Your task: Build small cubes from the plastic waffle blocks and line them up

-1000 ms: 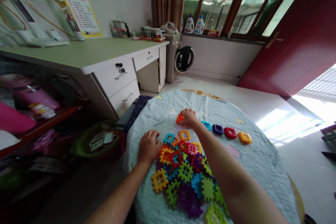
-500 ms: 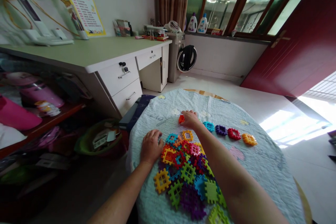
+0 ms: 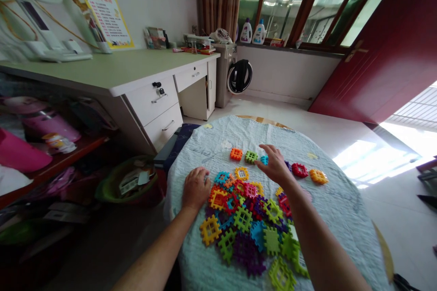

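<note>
A row of square plastic pieces crosses the far part of the cloth: orange [image 3: 236, 154], green [image 3: 251, 157], blue [image 3: 264, 160], a purple one partly hidden, red [image 3: 299, 170] and yellow [image 3: 318, 176]. Over the row, beside the blue piece, my right hand [image 3: 276, 164] is open with thumb and fingers apart and nothing in it. My left hand [image 3: 197, 188] lies at the left edge of a heap of mixed pieces [image 3: 243, 219], its fingers curled low; whether anything is under them cannot be seen. A lone yellow piece [image 3: 241, 173] sits at the heap's far edge.
The round table wears a pale blue cloth [image 3: 218, 138]. Left of it stand a green basin [image 3: 112, 186] and a shelf with pink items. Beyond are a desk [image 3: 136, 66], a washing machine [image 3: 223, 72] with its door open, and a red door [image 3: 372, 45].
My right hand has moved right along the row and opened, leaving the orange piece uncovered. The green piece beside it now shows. My left hand has stayed beside the heap.
</note>
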Demonstrator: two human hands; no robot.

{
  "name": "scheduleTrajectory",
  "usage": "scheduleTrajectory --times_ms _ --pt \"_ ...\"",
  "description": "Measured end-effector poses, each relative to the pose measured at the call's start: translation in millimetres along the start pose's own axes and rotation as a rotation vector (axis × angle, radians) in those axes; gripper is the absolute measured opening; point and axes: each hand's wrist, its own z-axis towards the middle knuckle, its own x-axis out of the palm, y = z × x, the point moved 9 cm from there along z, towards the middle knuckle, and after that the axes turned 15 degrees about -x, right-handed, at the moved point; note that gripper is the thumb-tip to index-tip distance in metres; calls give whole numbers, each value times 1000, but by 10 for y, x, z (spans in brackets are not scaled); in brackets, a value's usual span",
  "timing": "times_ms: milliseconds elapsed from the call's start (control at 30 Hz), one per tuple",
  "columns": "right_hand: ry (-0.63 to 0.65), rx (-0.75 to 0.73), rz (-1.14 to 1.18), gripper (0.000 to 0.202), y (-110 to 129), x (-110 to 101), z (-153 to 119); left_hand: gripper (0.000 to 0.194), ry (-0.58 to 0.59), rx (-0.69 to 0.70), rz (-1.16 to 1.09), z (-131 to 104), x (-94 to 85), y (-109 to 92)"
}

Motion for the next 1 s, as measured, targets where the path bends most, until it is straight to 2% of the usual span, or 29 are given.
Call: scheduleTrajectory --times_ms 67,167,267,367,467,633,800,900,1000 --pt "-76 34 11 49 -252 -209 -469 17 -4 8 -22 3 -9 4" --pt "-152 161 -31 43 -735 -374 -1211 17 16 31 -88 6 -22 2" --pt "-147 276 -125 44 -1119 -339 -1777 20 48 48 -177 6 -49 -6" --pt "-113 362 -196 43 -1307 -208 -2078 25 76 58 -232 1 -73 -19" --pt "-99 386 -259 44 -1307 -118 -2162 26 98 69 -243 -12 -78 -32" --pt "-116 398 -323 42 -1221 -118 -2145 26 117 67 -228 -24 -43 -20" --pt "-75 416 -370 38 -1171 -125 -2116 25 169 -47 -204 63 52 -3" --pt "-38 435 -395 35 -1141 -122 -2100 27 255 -125 -156 130 149 -80" --pt "-18 447 -405 34 -1115 -129 -2084 33 315 -112 -75 153 232 -256"
